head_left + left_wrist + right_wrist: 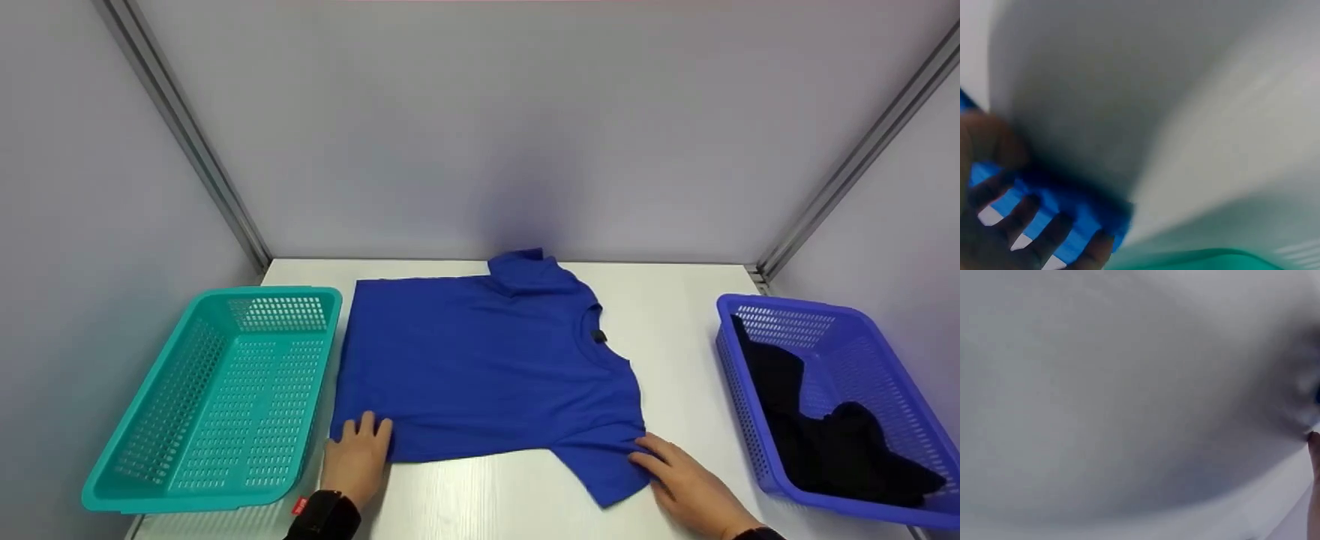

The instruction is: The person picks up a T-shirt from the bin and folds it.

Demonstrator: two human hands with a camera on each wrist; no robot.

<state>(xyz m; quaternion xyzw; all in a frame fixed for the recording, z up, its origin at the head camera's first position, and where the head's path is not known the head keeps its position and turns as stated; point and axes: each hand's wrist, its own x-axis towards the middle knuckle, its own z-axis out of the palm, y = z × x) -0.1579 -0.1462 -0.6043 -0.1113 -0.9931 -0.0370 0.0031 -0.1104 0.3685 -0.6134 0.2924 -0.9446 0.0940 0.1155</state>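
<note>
A blue T-shirt (465, 360) lies spread on the white table, its collar with a dark tag toward the right and its hem toward the left. My left hand (355, 457) rests on the near corner of the hem, fingers spread and extended. In the left wrist view those fingers (1053, 233) lie across the blue cloth, the thumb apart from them. At the near sleeve, my right hand (694, 487) touches the outer edge with extended fingers. The right wrist view is mostly blurred white, with part of the right hand (1314, 453) at its edge. The far sleeve is partly folded.
A green perforated basket (211, 495) stands left of the shirt, with nothing inside. On the right, a purple basket (862, 319) holds black cloth (832, 442). Grey-white panels (525, 135) enclose the table (675, 315) at the back and sides.
</note>
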